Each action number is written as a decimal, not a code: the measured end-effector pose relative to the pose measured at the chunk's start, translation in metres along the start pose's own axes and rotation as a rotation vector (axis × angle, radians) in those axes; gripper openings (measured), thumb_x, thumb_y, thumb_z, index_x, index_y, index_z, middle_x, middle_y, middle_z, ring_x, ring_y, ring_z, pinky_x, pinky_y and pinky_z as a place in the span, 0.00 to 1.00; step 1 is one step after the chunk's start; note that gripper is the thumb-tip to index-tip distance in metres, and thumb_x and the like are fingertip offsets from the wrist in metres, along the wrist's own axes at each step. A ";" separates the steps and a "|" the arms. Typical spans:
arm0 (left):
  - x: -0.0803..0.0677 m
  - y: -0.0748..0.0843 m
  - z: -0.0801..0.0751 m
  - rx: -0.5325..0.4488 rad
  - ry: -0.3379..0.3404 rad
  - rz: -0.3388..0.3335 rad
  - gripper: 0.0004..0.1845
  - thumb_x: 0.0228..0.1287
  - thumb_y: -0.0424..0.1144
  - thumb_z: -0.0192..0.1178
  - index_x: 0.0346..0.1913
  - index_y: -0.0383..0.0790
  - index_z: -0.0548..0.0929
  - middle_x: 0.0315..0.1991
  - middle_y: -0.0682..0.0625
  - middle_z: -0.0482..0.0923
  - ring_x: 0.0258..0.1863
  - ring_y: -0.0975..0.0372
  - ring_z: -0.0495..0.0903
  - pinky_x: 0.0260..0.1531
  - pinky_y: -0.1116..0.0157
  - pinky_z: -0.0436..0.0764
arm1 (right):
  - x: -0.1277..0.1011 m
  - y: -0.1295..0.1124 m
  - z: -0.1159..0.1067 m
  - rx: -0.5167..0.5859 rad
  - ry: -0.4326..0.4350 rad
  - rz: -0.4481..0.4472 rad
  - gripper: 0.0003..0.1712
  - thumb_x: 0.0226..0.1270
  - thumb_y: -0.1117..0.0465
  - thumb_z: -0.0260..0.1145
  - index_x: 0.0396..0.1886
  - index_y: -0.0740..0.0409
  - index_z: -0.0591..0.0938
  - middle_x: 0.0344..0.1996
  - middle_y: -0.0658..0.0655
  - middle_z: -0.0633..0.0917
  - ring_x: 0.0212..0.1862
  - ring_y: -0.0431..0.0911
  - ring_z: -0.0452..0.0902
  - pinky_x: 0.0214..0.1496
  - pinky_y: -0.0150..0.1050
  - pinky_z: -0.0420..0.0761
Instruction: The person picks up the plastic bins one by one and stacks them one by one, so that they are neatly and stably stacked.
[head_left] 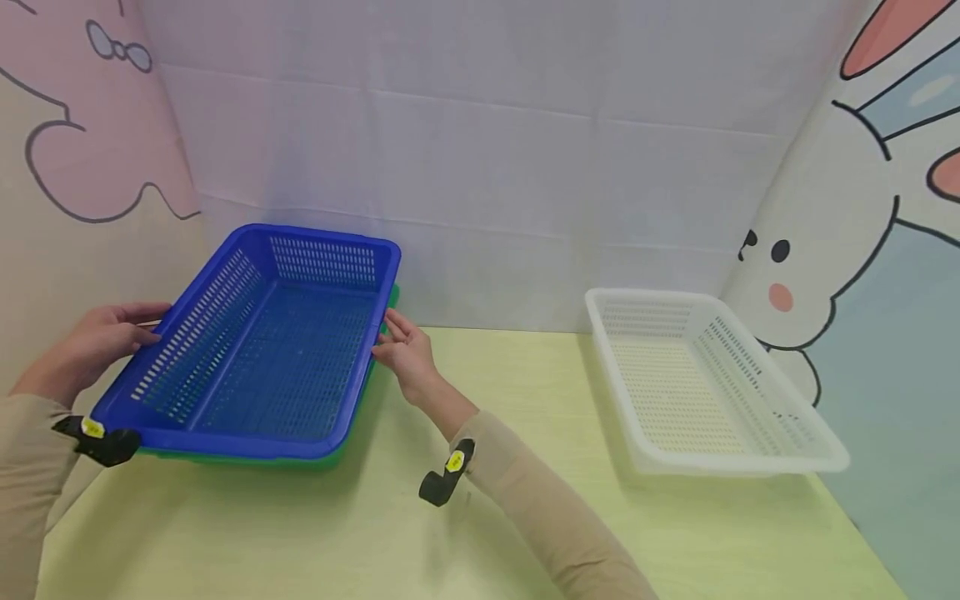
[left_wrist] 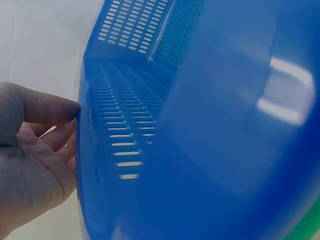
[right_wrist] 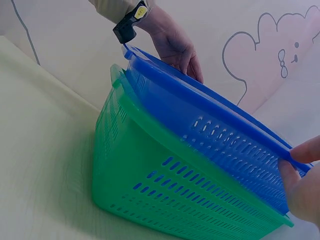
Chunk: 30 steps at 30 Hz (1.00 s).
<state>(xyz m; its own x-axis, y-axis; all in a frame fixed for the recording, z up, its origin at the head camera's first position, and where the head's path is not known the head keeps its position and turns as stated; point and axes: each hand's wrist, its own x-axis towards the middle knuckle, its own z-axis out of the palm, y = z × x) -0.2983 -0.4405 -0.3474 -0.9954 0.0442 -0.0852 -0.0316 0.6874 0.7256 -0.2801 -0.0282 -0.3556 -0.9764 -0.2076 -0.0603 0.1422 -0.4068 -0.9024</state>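
Blue plastic, the slotted basket point(head_left: 262, 350) sits nested and tilted in a green basket point(right_wrist: 165, 190) at the table's left. The left hand point(head_left: 97, 342) and right hand point(head_left: 405, 350) pinch opposite rims; an even, level lift should free it cleanly.
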 end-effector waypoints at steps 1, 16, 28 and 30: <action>0.003 -0.005 0.000 -0.009 0.001 0.000 0.27 0.68 0.39 0.46 0.69 0.45 0.56 0.47 0.67 0.71 0.43 0.70 0.75 0.45 0.60 0.77 | 0.000 0.001 0.000 0.001 0.001 -0.002 0.39 0.51 0.84 0.52 0.65 0.60 0.65 0.65 0.58 0.66 0.58 0.50 0.71 0.51 0.37 0.78; 0.036 -0.051 0.008 0.079 0.009 0.024 0.33 0.68 0.48 0.45 0.69 0.32 0.51 0.63 0.32 0.58 0.38 0.78 0.73 0.49 0.45 0.71 | 0.001 0.008 -0.003 -0.072 0.020 -0.059 0.38 0.50 0.84 0.54 0.64 0.61 0.66 0.64 0.59 0.68 0.57 0.49 0.73 0.50 0.36 0.78; 0.039 -0.070 0.009 0.103 0.007 0.032 0.32 0.68 0.47 0.46 0.69 0.32 0.53 0.62 0.30 0.60 0.42 0.72 0.75 0.47 0.48 0.74 | 0.002 0.013 0.000 -0.084 0.025 -0.058 0.38 0.49 0.84 0.55 0.64 0.61 0.67 0.63 0.59 0.68 0.58 0.49 0.72 0.51 0.37 0.78; 0.035 -0.062 0.011 0.102 0.017 0.027 0.31 0.68 0.45 0.46 0.68 0.33 0.54 0.60 0.35 0.65 0.42 0.69 0.75 0.46 0.51 0.76 | 0.002 0.014 0.000 -0.089 0.024 -0.058 0.38 0.49 0.84 0.55 0.64 0.61 0.67 0.63 0.59 0.68 0.58 0.50 0.72 0.52 0.39 0.77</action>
<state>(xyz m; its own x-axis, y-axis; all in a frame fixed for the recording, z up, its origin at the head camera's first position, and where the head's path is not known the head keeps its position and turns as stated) -0.3298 -0.4742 -0.4027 -0.9971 0.0525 -0.0545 0.0041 0.7564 0.6541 -0.2801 -0.0344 -0.3681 -0.9862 -0.1645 -0.0157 0.0712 -0.3371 -0.9388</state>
